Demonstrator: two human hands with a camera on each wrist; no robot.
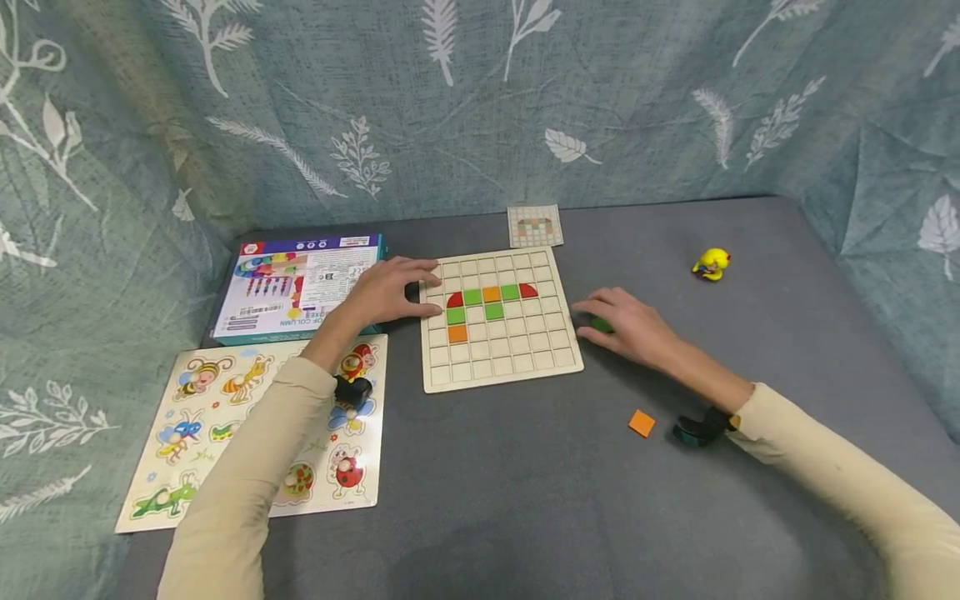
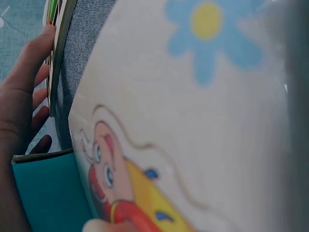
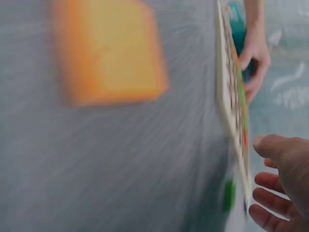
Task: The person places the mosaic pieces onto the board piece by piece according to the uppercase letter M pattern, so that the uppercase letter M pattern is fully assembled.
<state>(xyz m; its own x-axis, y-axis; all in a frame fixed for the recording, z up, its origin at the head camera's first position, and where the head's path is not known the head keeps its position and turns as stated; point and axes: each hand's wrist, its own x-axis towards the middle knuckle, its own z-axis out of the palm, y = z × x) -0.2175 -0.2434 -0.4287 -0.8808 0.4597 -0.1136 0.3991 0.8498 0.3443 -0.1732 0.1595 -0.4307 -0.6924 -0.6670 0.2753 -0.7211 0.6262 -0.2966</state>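
Observation:
A pale wooden grid board lies mid-table with several red, green and orange tiles set in its cells, such as a red rounded tile and an orange tile. My left hand rests at the board's left edge, thumb and fingertips touching it with fingers relaxed. Just right of the board my right hand hovers, fingers spread over a green tile on the table. In the right wrist view that green tile lies apart from the fingers. Nearer me sits a loose orange tile.
A small pattern card lies behind the board. On the left are a printed toy box and an insect puzzle board, partly under my left forearm. A yellow toy duck stands at the back right.

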